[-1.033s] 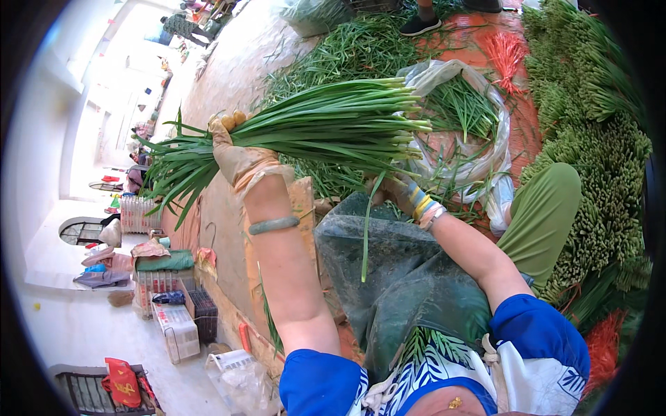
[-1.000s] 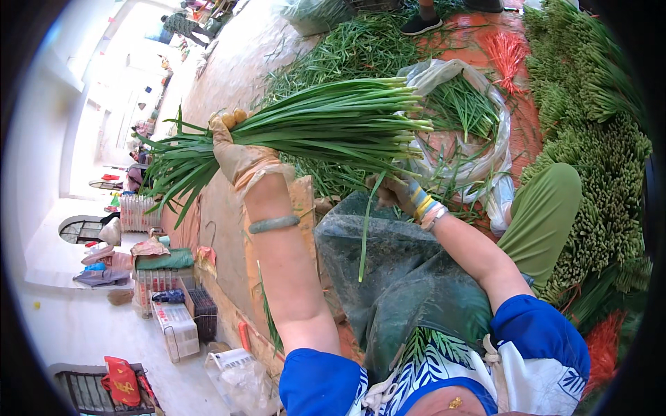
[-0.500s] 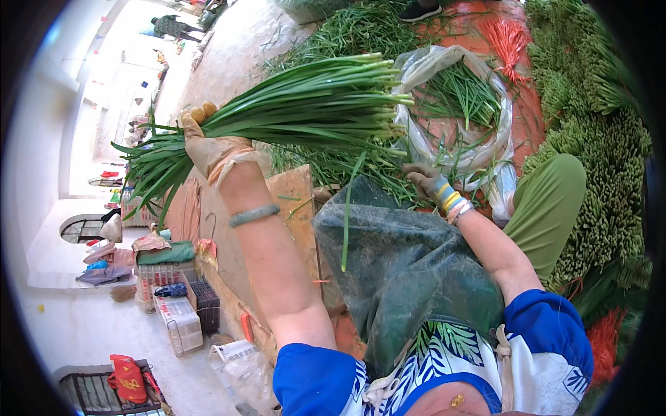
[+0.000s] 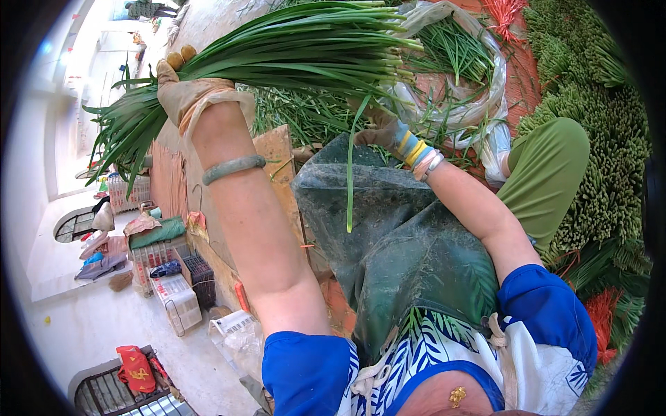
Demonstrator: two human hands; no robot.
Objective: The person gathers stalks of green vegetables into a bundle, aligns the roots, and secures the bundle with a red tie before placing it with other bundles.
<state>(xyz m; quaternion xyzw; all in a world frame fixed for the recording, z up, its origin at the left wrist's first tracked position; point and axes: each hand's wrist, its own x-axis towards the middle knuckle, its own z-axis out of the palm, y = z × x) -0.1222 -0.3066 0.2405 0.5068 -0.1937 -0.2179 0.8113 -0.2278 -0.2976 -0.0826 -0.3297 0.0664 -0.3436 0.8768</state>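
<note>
Long green leaves (image 4: 291,62) are bunched in the left hand (image 4: 198,97), its grip wrapped nearer the tips (image 4: 121,132), apparently to leave the stem ends (image 4: 402,45) free. Right of that grip, the right hand (image 4: 383,132) half-curls by a dangling leaf (image 4: 349,187); whether holding it, I cannot tell.

Left hand (image 4: 182,90), 10 o'clock: I'm wearing a loose-cuffed beige glove (image 4: 208,96) and a grey-green bangle (image 4: 234,169). Right hand (image 4: 380,130), 1 o'clock: I'm wearing a drab glove with a yellow-blue-white striped cuff (image 4: 411,147), plus pale bangle (image 4: 431,165). Also wearing: blue-sleeved, leaf-printed white shirt (image 4: 444,356), dark green apron (image 4: 409,249), olive trousers (image 4: 548,180) at 3, gold pendant (image 4: 457,397) at 5.
</note>
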